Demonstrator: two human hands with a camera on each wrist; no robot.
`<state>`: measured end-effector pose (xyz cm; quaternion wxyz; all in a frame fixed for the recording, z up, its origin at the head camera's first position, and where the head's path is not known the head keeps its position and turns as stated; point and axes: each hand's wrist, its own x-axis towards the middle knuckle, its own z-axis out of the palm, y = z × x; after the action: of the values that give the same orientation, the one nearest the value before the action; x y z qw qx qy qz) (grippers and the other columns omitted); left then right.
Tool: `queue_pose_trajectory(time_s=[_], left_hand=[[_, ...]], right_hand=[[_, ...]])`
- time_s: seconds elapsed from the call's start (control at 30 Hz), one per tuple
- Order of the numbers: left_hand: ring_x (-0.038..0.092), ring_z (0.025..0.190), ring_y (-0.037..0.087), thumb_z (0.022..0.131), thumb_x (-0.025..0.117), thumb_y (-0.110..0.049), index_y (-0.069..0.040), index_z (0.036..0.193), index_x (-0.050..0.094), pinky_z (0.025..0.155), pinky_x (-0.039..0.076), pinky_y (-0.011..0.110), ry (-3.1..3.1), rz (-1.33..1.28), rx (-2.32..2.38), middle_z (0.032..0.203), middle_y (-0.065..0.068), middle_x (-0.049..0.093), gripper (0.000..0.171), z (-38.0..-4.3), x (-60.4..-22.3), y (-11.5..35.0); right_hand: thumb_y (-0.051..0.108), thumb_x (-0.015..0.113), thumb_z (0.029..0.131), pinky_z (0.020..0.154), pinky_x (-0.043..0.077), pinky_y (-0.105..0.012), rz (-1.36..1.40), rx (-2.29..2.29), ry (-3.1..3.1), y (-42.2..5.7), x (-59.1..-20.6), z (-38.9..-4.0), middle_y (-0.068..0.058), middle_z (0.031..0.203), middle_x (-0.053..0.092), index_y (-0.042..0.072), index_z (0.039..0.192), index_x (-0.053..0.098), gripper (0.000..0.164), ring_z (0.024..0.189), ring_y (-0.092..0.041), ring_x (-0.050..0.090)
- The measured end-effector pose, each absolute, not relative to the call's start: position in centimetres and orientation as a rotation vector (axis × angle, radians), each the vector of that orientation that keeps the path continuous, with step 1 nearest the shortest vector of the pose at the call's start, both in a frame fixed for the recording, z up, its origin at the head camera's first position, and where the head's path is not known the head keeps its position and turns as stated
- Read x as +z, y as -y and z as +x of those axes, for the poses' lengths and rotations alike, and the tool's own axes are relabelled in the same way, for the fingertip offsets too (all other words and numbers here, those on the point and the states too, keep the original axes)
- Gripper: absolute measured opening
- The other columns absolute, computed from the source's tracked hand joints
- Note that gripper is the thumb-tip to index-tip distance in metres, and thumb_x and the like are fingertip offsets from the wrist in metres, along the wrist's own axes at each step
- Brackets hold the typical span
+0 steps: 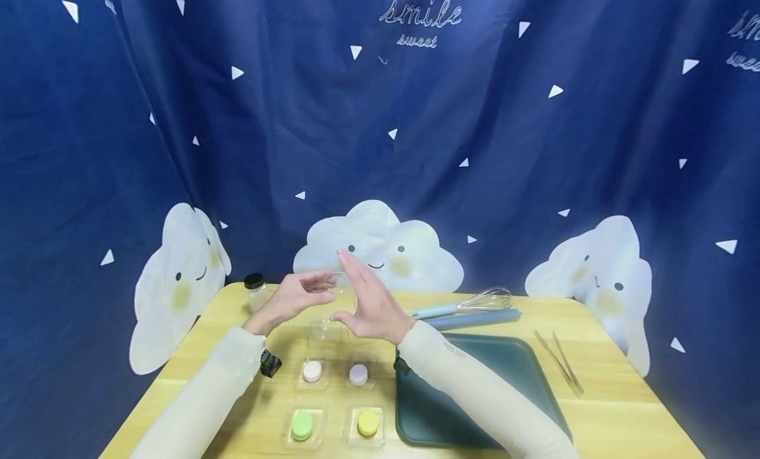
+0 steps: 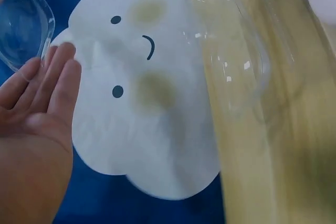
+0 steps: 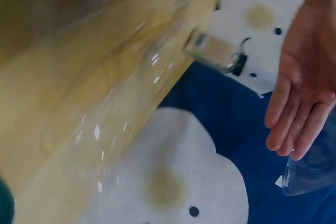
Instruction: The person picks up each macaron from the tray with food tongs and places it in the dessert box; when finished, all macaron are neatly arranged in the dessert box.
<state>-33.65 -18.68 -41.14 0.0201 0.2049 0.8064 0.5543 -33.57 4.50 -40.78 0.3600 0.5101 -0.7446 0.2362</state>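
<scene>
Both hands are raised over the far part of the table. In the head view my left hand [image 1: 299, 293] and right hand [image 1: 374, 304] face each other, thumbs apart from fingers, holding a small clear plastic box [image 2: 23, 24] between them. Left fingertips overlap the box's edge in the left wrist view, where the left thumb is hidden. The right wrist view shows the left hand [image 3: 304, 87] and the box [image 3: 312, 166] at its fingertips. Below, clear boxes hold a pink macaron [image 1: 311, 370], a lilac macaron [image 1: 359, 374], a green macaron [image 1: 302, 426] and a yellow macaron [image 1: 368, 423].
A dark green tray [image 1: 481, 419] lies under the right forearm. Behind it are a whisk [image 1: 483, 301] and a blue rolling pin [image 1: 475, 319]. Metal tongs [image 1: 561, 363] lie at the right. A black-lidded jar [image 1: 256, 291] stands at the back left, before a blue curtain [image 1: 332, 129].
</scene>
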Motion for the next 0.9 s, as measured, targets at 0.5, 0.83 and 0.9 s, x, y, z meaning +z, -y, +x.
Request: queue_pose_trajectory(time_s=[0.5, 0.83, 0.9], left_hand=[[0.061, 0.132, 0.029, 0.076, 0.087, -0.047, -0.021, 0.143, 0.058, 0.111, 0.048, 0.054, -2.749, 0.685, 1.469, 0.139, 0.003, 0.067, 0.077, -30.7, -41.9, 18.5], [0.062, 0.130, 0.033, 0.080, 0.086, -0.041, -0.012, 0.150, 0.049, 0.111, 0.048, 0.052, -2.707, 0.703, 1.465, 0.138, 0.010, 0.066, 0.084, -29.7, -43.3, 18.7], [0.060, 0.132, 0.034, 0.080, 0.085, -0.041, -0.012, 0.151, 0.048, 0.113, 0.047, 0.052, -2.703, 0.680, 1.449, 0.140, 0.010, 0.065, 0.085, -29.5, -43.5, 18.9]], right_hand=[[0.026, 0.086, 0.081, 0.127, 0.028, -0.043, 1.080, 1.491, 2.457, -5.7, -43.3, -33.3, -0.007, 0.170, 0.023, 0.012, 0.164, 0.010, 0.113, 0.157, -0.022, 0.025], [0.021, 0.083, 0.083, 0.120, 0.042, -0.039, 1.098, 1.525, 2.524, -4.9, -45.1, -31.7, -0.012, 0.150, 0.056, 0.004, 0.156, 0.037, 0.088, 0.139, -0.026, 0.054], [0.022, 0.083, 0.084, 0.118, 0.044, -0.037, 1.061, 1.533, 2.542, -4.7, -45.5, -31.4, -0.011, 0.148, 0.058, 0.005, 0.155, 0.039, 0.085, 0.136, -0.024, 0.057]])
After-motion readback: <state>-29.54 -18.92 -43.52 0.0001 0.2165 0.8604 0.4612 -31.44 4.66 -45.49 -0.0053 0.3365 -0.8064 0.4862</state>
